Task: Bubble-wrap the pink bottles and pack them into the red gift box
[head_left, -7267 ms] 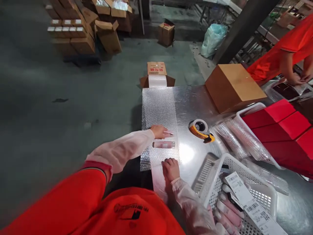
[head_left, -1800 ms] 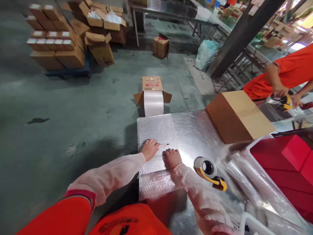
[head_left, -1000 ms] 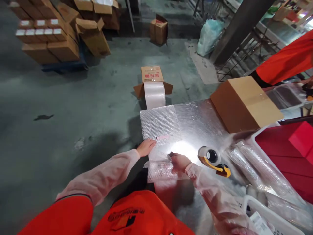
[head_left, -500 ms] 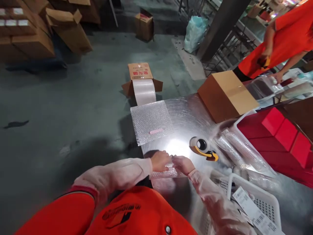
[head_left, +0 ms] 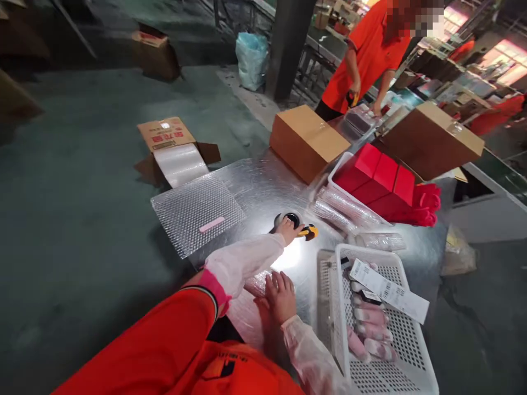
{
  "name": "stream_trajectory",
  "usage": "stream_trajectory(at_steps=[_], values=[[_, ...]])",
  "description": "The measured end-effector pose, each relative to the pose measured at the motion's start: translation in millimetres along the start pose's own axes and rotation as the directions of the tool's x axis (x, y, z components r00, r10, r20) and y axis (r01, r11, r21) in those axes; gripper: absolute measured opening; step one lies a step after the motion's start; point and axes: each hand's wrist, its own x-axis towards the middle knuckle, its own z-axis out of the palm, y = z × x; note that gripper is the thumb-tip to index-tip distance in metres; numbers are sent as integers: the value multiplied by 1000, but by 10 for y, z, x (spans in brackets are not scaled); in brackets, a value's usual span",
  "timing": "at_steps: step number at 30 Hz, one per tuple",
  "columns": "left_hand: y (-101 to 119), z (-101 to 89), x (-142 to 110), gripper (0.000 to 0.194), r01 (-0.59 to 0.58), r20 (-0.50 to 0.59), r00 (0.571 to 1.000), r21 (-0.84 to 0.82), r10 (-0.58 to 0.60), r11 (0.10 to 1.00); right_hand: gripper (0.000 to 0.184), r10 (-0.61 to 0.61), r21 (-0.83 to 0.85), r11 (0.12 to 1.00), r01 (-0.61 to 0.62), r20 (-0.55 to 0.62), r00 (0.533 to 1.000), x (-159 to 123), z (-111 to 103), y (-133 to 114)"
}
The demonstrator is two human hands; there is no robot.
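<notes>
My left hand (head_left: 289,231) reaches forward across the metal table and closes on the tape dispenser (head_left: 309,232), which has a yellow-and-black handle and a roll partly under my fingers. Nearer to me, my right hand (head_left: 281,297) holds a bubble-wrap bundle (head_left: 258,283) down on the tabletop, its fingers bent over the right end. My left sleeve partly covers the bundle, and its contents cannot be made out. Beyond my left forearm lies a flat bubble-wrap sheet (head_left: 197,211) with a thin pink piece (head_left: 212,224) on it.
A bubble-wrap roll (head_left: 181,164) feeds from a carton (head_left: 167,133) beyond the table. On the right, a white basket (head_left: 411,334) holds pink-and-white tubes and labels. Behind it are wrapped bundles (head_left: 341,208), red boxes (head_left: 374,175) and a brown carton (head_left: 308,140). A co-worker (head_left: 362,60) stands at the back.
My left hand has left the bubble-wrap bundle and moved forward onto the tape dispenser. My right hand stays at the bundle. The view has turned right, showing more of the basket.
</notes>
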Motion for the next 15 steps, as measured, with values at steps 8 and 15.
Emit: stream_trajectory(at_steps=[8, 15], values=[[-175, -146, -753, 56, 84, 102, 991, -7, -82, 996, 76, 6, 134, 991, 1, -57, 998, -74, 25, 1], [84, -602, -1799, 71, 387, 113, 919, -74, -378, 919, 64, 11, 214, 976, 29, -185, 983, -89, 250, 57]])
